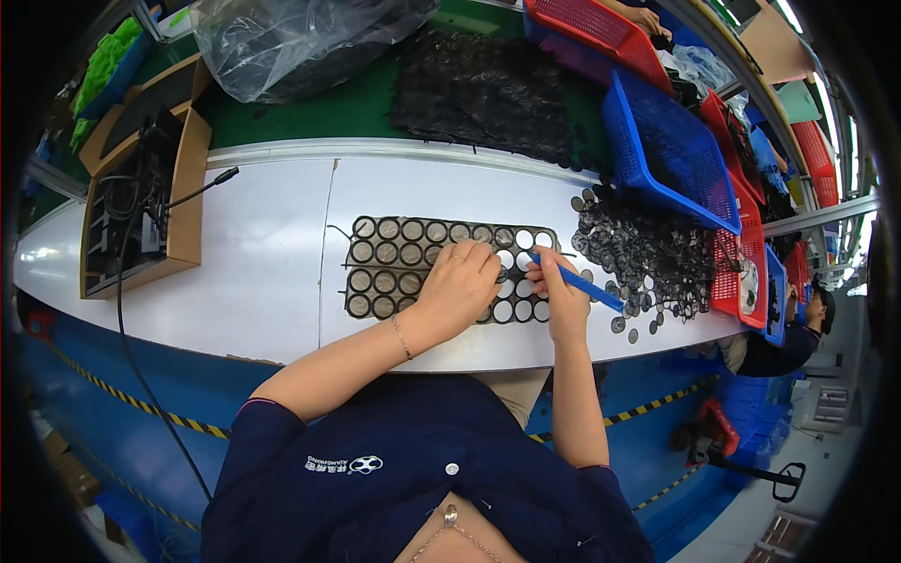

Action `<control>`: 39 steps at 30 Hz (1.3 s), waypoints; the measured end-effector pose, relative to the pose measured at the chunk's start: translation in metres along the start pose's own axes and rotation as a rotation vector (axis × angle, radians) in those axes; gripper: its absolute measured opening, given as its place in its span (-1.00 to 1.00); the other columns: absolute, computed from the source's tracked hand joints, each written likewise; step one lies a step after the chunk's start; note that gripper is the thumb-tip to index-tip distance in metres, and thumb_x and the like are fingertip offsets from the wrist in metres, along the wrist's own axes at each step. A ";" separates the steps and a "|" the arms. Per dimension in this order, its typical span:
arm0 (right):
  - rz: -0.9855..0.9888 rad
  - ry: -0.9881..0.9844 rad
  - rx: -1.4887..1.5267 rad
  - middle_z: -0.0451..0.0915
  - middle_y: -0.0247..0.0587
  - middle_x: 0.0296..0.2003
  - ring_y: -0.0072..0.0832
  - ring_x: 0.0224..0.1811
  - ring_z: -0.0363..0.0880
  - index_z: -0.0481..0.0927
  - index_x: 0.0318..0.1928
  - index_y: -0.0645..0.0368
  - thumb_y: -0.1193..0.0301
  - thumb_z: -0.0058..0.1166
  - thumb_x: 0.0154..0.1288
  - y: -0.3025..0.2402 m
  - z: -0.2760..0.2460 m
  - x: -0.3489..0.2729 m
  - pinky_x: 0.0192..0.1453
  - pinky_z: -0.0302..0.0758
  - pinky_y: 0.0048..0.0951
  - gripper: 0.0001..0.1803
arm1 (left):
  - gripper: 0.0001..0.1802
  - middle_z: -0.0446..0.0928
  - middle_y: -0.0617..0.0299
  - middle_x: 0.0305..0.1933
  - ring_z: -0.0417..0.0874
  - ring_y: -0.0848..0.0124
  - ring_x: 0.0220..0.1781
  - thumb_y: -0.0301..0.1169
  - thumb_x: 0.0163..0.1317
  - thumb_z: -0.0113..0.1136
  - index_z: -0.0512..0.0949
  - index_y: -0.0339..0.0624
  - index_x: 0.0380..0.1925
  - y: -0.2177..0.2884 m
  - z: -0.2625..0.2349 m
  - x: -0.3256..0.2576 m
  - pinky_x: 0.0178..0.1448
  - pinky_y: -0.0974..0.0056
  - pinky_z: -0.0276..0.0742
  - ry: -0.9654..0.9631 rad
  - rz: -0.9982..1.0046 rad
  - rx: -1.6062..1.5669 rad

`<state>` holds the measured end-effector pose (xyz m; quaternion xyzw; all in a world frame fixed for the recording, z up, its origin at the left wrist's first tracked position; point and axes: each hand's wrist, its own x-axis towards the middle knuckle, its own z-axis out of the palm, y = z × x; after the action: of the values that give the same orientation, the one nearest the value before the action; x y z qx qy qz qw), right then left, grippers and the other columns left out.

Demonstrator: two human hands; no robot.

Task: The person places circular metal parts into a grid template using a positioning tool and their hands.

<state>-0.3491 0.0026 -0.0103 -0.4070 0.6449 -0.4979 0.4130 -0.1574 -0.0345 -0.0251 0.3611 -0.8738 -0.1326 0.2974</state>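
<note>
Left to right along the white worktop [253,235]: an open brown cardboard box [192,188] holding dark equipment and cables stands well apart from the hands. At centre, a flat grey-brown rectangular panel [398,266] lies with its long axis across the person's front, bearing rows of round black rings [386,252]. The left hand [458,289] rests over its middle, fingers bent; whether these grasp anything cannot be told. Just beyond those fingertips, at the panel's right end, sit round white discs [523,311] — between the two hands, near both. The right hand [561,293], at that end's right edge, grips a slim, straight blue bar [593,290] between thumb and fingers. The bar's long axis is diagonal: one tip points up-left to the discs, the other down-right toward loose dark discs [638,239] heaped beside a blue plastic basket [627,141].
</note>
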 end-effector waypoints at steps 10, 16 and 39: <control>-0.082 0.283 -0.037 0.63 -0.28 -0.32 -0.68 -0.35 0.50 0.61 0.08 0.31 0.31 0.03 0.54 0.020 -0.035 -0.067 -0.24 0.44 -0.62 -0.67 | -0.88 0.52 0.25 -0.30 0.52 0.25 -0.20 -0.47 0.18 0.29 0.54 -0.11 -0.31 -0.001 -0.031 0.060 0.01 0.14 0.34 0.427 0.107 -0.222; -0.135 0.262 -0.095 0.61 -0.29 -0.33 -0.67 -0.35 0.52 0.61 0.04 0.33 0.42 0.08 0.50 0.017 -0.030 -0.096 -0.23 0.46 -0.62 -0.75 | -0.79 0.58 0.15 -0.07 0.56 0.24 0.07 -0.49 0.21 0.23 0.59 -0.14 -0.13 0.047 0.016 0.134 0.19 0.04 0.38 0.428 0.327 -0.225; -0.085 0.019 -0.044 0.66 -0.36 -0.41 -0.66 -0.39 0.56 0.71 -0.09 0.26 0.34 0.26 0.35 0.011 0.038 0.028 -0.33 0.43 -0.63 -0.75 | -0.38 0.29 0.25 0.50 0.11 0.12 0.60 -0.01 0.34 0.15 0.41 0.10 0.37 -0.041 -0.015 -0.014 0.54 -0.38 -0.09 -0.255 -0.001 0.161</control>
<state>-0.3237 -0.0338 -0.0307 -0.4384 0.6416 -0.5046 0.3763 -0.1171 -0.0540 -0.0376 0.3642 -0.9122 -0.1073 0.1539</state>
